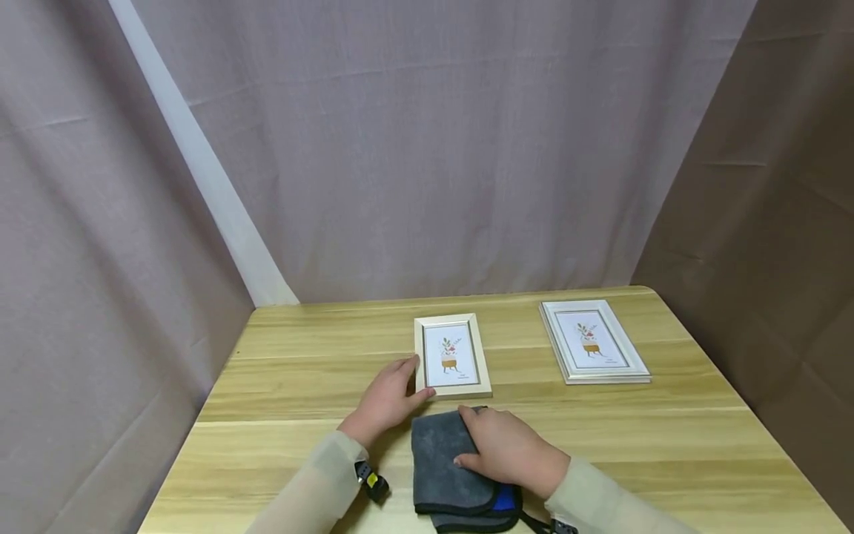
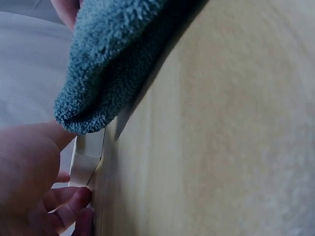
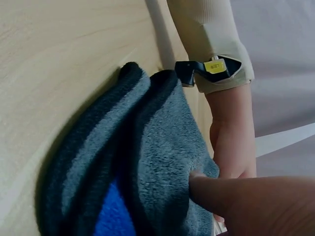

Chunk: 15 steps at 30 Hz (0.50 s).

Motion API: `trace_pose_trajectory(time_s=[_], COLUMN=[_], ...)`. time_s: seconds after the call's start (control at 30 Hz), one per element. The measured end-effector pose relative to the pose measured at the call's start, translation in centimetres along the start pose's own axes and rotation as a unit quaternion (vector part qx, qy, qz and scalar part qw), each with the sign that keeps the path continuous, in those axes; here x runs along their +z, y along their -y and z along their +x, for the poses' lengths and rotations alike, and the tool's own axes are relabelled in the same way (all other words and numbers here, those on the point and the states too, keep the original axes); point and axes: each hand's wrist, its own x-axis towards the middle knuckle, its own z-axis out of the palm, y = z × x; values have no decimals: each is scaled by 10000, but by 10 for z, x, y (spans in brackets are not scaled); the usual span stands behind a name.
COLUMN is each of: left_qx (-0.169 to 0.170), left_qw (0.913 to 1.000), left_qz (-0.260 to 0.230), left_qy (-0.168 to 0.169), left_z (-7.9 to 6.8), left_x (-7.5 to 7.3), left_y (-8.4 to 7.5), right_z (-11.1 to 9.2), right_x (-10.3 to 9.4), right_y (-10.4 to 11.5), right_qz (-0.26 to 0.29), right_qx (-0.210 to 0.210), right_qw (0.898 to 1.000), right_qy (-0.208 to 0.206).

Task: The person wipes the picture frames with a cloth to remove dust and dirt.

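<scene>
A pale wooden picture frame (image 1: 485, 374) with a potted-plant print lies face up near the middle of the table. My left hand (image 1: 387, 397) grips its lower left corner, thumb at the near edge and fingers along the left side. In the left wrist view the fingers close round the edge of the frame (image 2: 84, 169). Just in front of it, my right hand (image 1: 510, 449) holds a folded grey towel (image 1: 443, 463) with dark edging and some blue showing. The thumb presses on the grey pile of the towel (image 3: 165, 147) in the right wrist view; the other fingers are mostly hidden.
Some white picture frames (image 1: 637, 362), apparently stacked, lie at the back right of the wooden table (image 1: 300, 371). Grey curtains (image 1: 427, 163) hang behind and to the left, with a brown one at the right. Each wrist wears a black strap.
</scene>
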Motion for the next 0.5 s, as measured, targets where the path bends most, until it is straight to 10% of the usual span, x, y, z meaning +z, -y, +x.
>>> trace_pose_trajectory(time_s=[0.5], left_qx=[69], left_qw=[10000], left_qz=[-49], left_qy=[-48], left_z=[2], left_x=[1], left_y=[0], right_z=[1], right_x=[5], right_y=[-11], right_qz=[385], right_qx=[511], right_qw=[9979], right_qy=[136])
